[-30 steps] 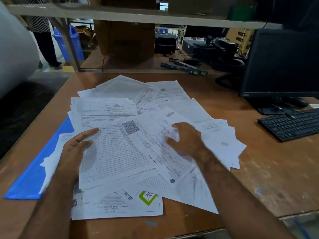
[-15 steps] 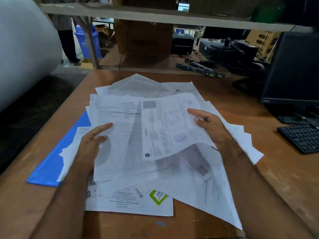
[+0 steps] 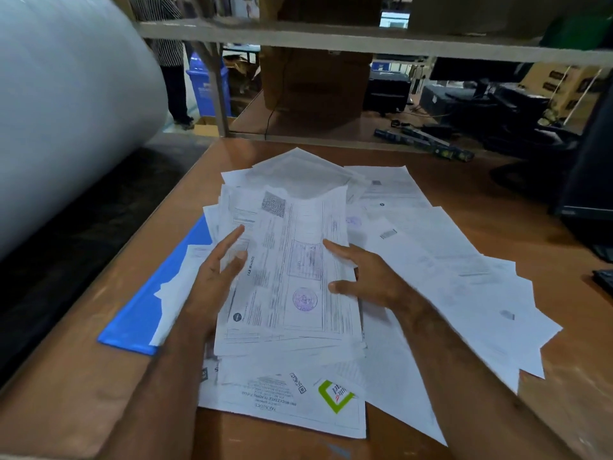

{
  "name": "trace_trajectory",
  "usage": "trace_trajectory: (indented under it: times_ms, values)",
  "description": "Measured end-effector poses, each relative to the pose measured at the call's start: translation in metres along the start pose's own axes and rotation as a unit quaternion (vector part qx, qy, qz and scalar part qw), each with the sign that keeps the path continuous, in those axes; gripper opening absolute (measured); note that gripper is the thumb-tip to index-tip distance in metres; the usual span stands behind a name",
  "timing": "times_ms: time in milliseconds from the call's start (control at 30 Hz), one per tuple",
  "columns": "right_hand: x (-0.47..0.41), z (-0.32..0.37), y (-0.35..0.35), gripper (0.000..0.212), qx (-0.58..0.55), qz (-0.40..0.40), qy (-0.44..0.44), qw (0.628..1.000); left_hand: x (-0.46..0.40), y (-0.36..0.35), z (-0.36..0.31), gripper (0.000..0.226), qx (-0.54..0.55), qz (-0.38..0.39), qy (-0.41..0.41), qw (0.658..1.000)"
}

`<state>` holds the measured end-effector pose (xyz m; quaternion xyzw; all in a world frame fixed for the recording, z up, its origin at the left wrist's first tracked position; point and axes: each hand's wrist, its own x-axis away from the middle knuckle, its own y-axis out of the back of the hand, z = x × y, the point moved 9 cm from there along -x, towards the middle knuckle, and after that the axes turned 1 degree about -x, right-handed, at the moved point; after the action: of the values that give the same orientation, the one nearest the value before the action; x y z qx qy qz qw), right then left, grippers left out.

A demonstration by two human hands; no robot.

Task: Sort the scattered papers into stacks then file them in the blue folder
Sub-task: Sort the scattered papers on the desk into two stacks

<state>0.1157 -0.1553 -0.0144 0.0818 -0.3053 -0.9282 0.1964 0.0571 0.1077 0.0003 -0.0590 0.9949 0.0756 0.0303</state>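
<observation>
Head view, steeply down, close over desk (image 3: 481, 194)

Two bare forearms, no sleeves, watch or rings visible on left hand (image 3: 212, 277) or right hand (image 3: 368, 277).

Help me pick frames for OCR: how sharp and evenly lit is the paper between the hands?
Head view: the tax invoice between the left hand and right hand shows its heading, fine print smeared by motion blur; dim, even light, no glare; wide-angle bending curves the shelf.
</observation>
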Motion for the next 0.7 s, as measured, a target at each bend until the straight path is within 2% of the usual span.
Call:
trace_trajectory:
  times_ms: [100,200,300,400,467,567,633,700]
  values:
    - [-0.006,0.013,-0.005,0.083,0.061,0.027,0.036,0.997,-0.003,0.002,0.007,0.047,-0.016,0.011,0.001,1.000]
    - [-0.009,0.032,-0.005,0.079,0.101,0.036,0.087,0.990,-0.005,0.003,0.009,0.040,-0.003,0.007,-0.012,1.000]
    - [-0.008,0.035,-0.007,0.077,0.107,0.038,0.087,0.990,-0.006,0.000,0.011,0.038,0.016,0.011,-0.017,1.000]
    - [-0.002,0.016,0.019,0.067,0.168,-0.062,0.017,0.984,-0.009,0.005,0.013,0.043,-0.034,-0.004,-0.018,0.999]
    - [0.015,-0.013,0.048,0.066,0.254,-0.121,-0.080,0.956,-0.010,0.004,0.012,0.045,-0.045,-0.011,-0.015,0.999]
    - [0.059,-0.054,0.059,0.077,0.315,-0.124,-0.229,0.913,-0.009,0.003,0.012,0.045,-0.038,-0.017,-0.003,0.999]
    - [0.083,-0.064,0.045,0.077,0.345,-0.115,-0.240,0.900,-0.010,0.003,0.012,0.045,-0.031,-0.022,-0.003,0.999]
    - [0.099,-0.063,0.035,0.071,0.350,-0.109,-0.202,0.908,-0.008,0.001,0.010,0.045,-0.024,-0.026,-0.008,0.999]
